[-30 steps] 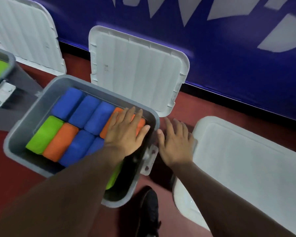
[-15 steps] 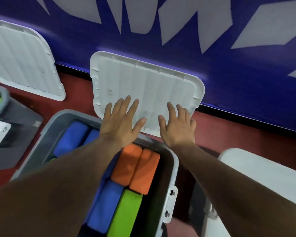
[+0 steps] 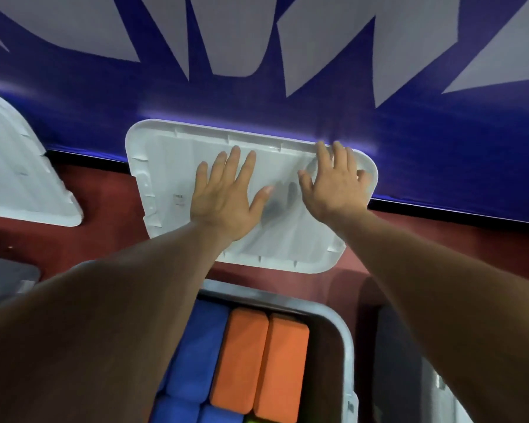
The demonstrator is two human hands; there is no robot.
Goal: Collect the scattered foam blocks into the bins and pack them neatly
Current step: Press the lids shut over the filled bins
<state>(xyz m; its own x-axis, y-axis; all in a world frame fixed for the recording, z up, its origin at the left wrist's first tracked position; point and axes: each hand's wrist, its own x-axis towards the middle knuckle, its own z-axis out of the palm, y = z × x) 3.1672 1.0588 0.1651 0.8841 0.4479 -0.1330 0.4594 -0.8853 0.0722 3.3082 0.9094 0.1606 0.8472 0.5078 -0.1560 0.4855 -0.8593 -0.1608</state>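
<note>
Your left arm [image 3: 104,331] covers the left half of the bin [image 3: 346,340]; its near end is cropped. Your right hand [image 3: 336,186] seems motion-blurred.

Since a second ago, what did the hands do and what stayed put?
The left hand lifted off the orange blocks, and it and the right hand reached forward, away from the grey bin, to the white lid behind it. They now spread open over it, gripping nothing. The orange blocks stayed packed in the grey bin.
</note>
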